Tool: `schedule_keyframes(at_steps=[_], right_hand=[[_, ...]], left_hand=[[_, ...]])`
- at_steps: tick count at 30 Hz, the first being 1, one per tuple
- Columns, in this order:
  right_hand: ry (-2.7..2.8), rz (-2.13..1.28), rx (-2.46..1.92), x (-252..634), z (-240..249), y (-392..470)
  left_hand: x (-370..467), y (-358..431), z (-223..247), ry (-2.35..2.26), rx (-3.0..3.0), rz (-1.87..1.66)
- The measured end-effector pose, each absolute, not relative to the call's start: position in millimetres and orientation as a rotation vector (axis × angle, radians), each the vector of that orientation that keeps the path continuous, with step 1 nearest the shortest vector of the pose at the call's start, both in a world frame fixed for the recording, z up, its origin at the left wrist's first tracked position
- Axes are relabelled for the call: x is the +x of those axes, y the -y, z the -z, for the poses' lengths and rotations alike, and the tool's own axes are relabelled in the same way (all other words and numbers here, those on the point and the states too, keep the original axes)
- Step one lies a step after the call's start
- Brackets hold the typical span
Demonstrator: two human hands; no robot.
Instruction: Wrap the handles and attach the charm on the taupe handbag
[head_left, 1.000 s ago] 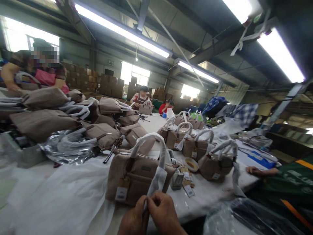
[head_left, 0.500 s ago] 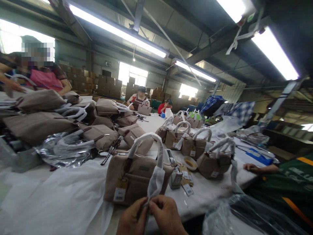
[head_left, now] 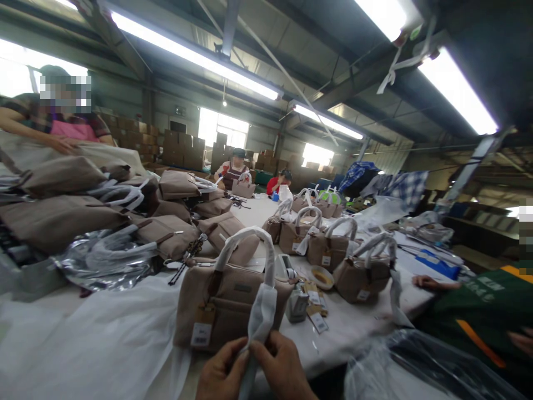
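Left hand (head_left: 222,375) and right hand (head_left: 280,371) pressed together at the bottom edge, both pinching the loose end of a white wrapping strip (head_left: 261,314). Just beyond the fingers, upright on the white table (head_left: 353,328): a beige handbag (head_left: 231,303), handle wound in that white strip, small dark logo patch unreadable, paper hang tag (head_left: 202,329) with print too small to read. Farther right of the hands, more wrapped handbags (head_left: 328,250); farther left, stacked bags (head_left: 58,214). Beyond, cardboard boxes (head_left: 181,147) under strip lights.

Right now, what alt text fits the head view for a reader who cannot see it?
Left hand and right hand pinch the white wrapping strip hanging from the handle of a beige handbag standing on a white-covered table; more handbags and seated workers beyond.
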State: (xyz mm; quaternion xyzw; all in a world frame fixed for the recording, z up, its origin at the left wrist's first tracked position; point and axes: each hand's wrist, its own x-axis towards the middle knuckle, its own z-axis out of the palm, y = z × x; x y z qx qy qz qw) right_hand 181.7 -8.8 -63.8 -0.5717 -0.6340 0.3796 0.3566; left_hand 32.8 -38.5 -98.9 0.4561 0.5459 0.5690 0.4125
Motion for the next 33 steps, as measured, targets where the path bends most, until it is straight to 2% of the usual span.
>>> schedule_keyframes(at_steps=[5, 12, 16, 18, 23, 33], right_hand=[[1.447, -1.190, -1.282, 178, 77, 5], [1.560, -0.947, -1.313, 178, 76, 7], [1.516, -1.126, -1.205, 182, 82, 5], [1.495, -1.202, -1.181, 185, 85, 6], [1.559, -1.108, -1.217, 188, 82, 12], [1.479, -1.187, -1.133, 178, 81, 7]], left_hand=[[33, 41, 92, -1.291, 1.074, -1.394], [25, 36, 74, -1.186, 1.198, -1.194], [20, 28, 68, -1.200, 1.247, -1.113], [18, 26, 70, -1.177, 1.223, -1.111], [17, 25, 73, -1.176, 1.130, -1.135], [24, 32, 65, -1.337, 1.312, -1.194]])
